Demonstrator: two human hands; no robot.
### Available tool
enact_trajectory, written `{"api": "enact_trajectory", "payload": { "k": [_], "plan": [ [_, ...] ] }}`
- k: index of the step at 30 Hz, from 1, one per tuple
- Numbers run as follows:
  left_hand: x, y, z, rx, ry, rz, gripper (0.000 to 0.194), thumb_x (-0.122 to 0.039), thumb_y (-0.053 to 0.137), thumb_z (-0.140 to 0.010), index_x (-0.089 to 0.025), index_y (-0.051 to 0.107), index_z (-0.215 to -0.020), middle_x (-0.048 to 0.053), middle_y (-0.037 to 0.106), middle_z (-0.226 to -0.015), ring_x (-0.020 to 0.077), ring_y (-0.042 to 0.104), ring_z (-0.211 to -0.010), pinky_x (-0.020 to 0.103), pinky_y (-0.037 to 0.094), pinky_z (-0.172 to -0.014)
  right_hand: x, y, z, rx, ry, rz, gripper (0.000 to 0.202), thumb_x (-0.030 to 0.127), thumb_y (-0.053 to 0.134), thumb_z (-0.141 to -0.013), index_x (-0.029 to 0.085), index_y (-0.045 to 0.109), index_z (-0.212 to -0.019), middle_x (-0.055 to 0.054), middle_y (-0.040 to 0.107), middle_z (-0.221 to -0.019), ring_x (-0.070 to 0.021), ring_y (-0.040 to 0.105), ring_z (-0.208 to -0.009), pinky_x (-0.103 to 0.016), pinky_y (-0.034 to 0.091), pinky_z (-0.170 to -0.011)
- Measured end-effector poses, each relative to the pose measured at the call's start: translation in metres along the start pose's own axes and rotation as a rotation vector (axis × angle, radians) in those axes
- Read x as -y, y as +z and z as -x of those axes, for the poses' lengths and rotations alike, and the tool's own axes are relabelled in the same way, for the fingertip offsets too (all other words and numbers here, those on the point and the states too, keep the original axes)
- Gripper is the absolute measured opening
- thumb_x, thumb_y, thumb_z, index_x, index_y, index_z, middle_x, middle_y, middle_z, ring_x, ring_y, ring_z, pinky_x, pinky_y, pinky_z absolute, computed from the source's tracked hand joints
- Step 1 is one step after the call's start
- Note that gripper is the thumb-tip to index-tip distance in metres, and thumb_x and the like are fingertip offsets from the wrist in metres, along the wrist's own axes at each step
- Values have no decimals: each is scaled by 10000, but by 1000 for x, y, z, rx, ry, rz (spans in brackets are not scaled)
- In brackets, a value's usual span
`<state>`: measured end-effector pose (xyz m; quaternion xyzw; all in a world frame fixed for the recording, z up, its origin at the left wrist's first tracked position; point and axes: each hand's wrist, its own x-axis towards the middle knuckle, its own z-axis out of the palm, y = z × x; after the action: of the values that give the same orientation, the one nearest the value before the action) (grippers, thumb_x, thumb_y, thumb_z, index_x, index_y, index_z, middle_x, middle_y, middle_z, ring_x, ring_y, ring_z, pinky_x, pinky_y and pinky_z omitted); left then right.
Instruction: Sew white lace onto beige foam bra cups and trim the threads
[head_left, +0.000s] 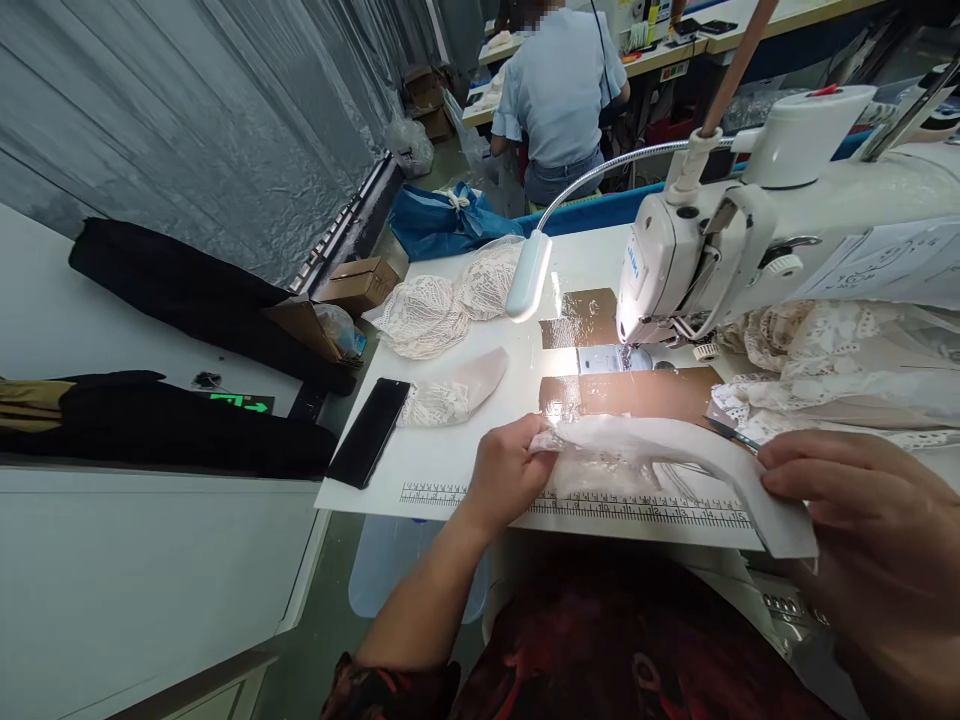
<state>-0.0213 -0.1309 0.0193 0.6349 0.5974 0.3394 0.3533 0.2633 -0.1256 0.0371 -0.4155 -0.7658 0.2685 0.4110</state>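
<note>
1. White strip [675, 440] arches above the front of the desk [442, 455], near the sewing machine [675, 250];
2. left fingers [525, 432] pinch one end; right fingers [806, 450] close near the other, a thin pointed tool [731, 433] jutting from them;
3. best held lightly taut, untwisted, tool tip clear of it.

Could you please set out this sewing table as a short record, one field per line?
Left hand: the hand pinches one end of a white strip
Right hand: the hand grips the strip near its other end; a pointed tool shows by the fingers
Machine: white sewing machine, lamp to its left
Table left: black phone beside a lace-trimmed piece
Near edge: printed ruler
Background: seated person in light blue
</note>
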Motion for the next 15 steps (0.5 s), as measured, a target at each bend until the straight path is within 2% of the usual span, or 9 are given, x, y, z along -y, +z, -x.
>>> {"api": "enact_trajectory", "payload": {
  "k": [3,5,6,7,9,10,11,13,15],
  "plan": [
    [0,-2,13,348,-63,455,445,-562,579,-872,-139,628,-744,23,581,-654,146,565,-630,256,455,-604,6,11,-12,-119,-10,96,147,195,661,-783,300,601,-866,-36,661,-906,-253,639,-897,-365,478,-746],
    [-7,-1,21,588,5,718,542,-655,606,-814,-131,688,-926,89,672,-821,204,651,-742,295,523,-658,11,25,-22,75,137,-59,77,273,642,-827,257,585,-776,-25,657,-852,-199,633,-787,-300,476,-649],
    [-12,0,24,631,65,753,590,-657,653,-775,-144,686,-1063,125,691,-975,231,674,-815,311,546,-686,12,33,-24,233,243,-208,110,310,642,-839,243,593,-767,-15,649,-813,-176,617,-727,-274,468,-601],
    [-16,1,25,614,127,712,652,-627,713,-738,-174,649,-1203,152,663,-1155,255,678,-905,323,560,-721,12,39,-24,393,349,-377,129,339,650,-842,232,612,-783,-5,640,-779,-160,600,-686,-258,465,-577],
    [-22,2,24,461,216,475,817,-512,822,-673,-252,527,-1389,154,484,-1452,314,602,-1151,364,555,-852,11,50,-20,635,498,-696,162,369,680,-828,212,660,-859,8,630,-738,-152,590,-676,-252,482,-600],
    [-23,3,22,380,236,354,887,-466,853,-646,-272,484,-1429,142,410,-1517,337,529,-1255,392,525,-935,9,54,-17,712,534,-821,193,377,693,-819,201,678,-895,5,637,-741,-157,599,-703,-258,493,-633],
    [-22,3,20,351,231,279,943,-444,869,-629,-274,449,-1456,138,393,-1531,351,462,-1323,423,481,-1009,8,56,-13,763,546,-920,218,383,698,-817,190,694,-919,-3,650,-758,-164,608,-737,-268,501,-668],
    [-16,5,16,467,158,304,1065,-446,880,-605,-260,352,-1511,150,447,-1489,358,436,-1346,470,423,-1070,7,58,-7,795,530,-1032,244,385,693,-824,177,715,-952,-23,671,-799,-173,616,-788,-280,505,-713],
    [-6,6,12,646,33,441,1179,-460,886,-584,-260,240,-1549,158,491,-1447,339,514,-1278,478,431,-1055,7,56,-5,767,493,-1030,223,358,697,-825,187,724,-965,-32,682,-842,-176,616,-818,-279,502,-727]
  ]
}}
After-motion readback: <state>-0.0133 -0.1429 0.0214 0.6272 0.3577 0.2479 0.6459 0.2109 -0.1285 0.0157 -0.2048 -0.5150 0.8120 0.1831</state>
